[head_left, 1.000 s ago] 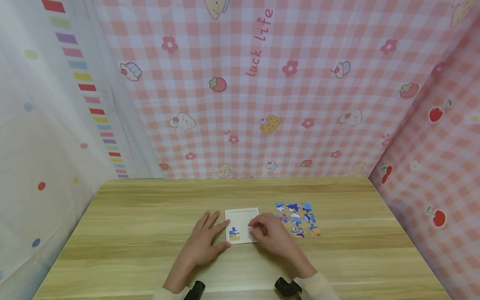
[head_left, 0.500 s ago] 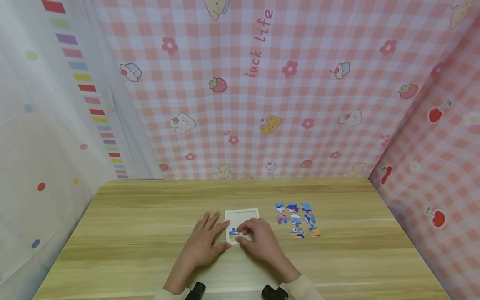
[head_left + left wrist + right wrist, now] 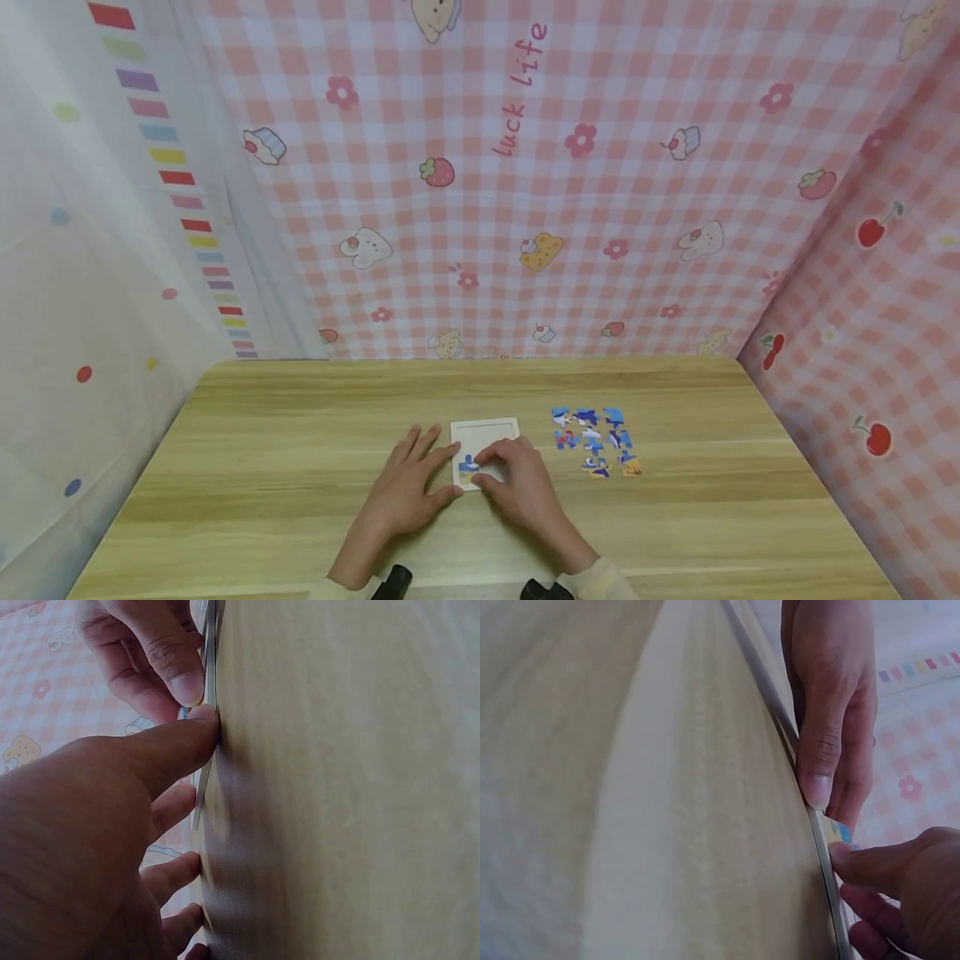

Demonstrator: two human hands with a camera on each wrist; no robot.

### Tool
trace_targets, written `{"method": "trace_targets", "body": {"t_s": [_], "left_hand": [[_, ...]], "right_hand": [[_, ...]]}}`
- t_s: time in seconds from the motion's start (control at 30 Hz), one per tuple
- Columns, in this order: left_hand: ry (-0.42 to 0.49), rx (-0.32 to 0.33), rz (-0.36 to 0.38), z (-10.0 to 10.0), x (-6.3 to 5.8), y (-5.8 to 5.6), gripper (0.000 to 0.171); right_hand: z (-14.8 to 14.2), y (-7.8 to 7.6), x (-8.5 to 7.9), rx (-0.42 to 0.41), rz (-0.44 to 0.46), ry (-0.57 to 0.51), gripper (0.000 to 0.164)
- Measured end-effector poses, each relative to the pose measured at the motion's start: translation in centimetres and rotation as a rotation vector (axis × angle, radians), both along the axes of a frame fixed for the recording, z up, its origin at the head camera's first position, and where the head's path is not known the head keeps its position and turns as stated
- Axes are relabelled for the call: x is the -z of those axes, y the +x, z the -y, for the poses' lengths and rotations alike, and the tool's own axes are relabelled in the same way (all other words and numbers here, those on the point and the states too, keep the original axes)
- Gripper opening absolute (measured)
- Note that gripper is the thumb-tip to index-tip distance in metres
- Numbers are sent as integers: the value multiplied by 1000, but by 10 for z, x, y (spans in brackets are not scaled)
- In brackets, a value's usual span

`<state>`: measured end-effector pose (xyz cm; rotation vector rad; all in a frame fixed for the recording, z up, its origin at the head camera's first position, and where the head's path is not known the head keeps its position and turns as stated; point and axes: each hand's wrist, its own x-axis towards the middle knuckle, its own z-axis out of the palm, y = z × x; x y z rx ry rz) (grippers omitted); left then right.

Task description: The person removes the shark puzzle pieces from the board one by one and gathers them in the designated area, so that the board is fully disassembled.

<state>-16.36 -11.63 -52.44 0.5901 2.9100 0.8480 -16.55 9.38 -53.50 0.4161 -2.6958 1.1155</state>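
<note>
A jigsaw piece, blue above and yellow below, lies in the near left corner of a shallow white puzzle tray. My right hand bends over the tray, pinching the piece between thumb and fingers at its right side. My left hand rests on the table with its fingers spread; thumb and index fingertip touch the tray's left edge. In the right wrist view a strip of the coloured piece shows between the two thumbs. The left wrist view has the left thumb against the tray's edge.
Several loose jigsaw pieces in blue, white and orange lie in rows to the right of the tray. The wooden table meets a pink checked curtain at the back. Black wrist straps sit by the cream cuffs.
My right hand has moved left from the tray's right edge to the piece in the corner, then stayed there. The left hand and the loose pieces keep their places.
</note>
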Motion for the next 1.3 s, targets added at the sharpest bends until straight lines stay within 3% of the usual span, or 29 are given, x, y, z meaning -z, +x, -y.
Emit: {"method": "trace_targets", "body": {"t_s": [0.27,0.47,0.6,0.8,1.3], "left_hand": [[5,-1,-13,0,0,0,60],[31,14,-38,0,3,0,60],[27,17,-31,0,5,-1,59],[4,7,-5,-1,5,-2,60],[-2,-5,13,0,3,-2,61]], "right_hand": [[4,-1,0,19,48,-43,19],[2,0,-1,23,59,-52,5],[-2,0,-3,7,79,-80,5],[-15,-1,-8,-8,81,-101,5],[-61,-1,-12,47,98,-147,13]]}}
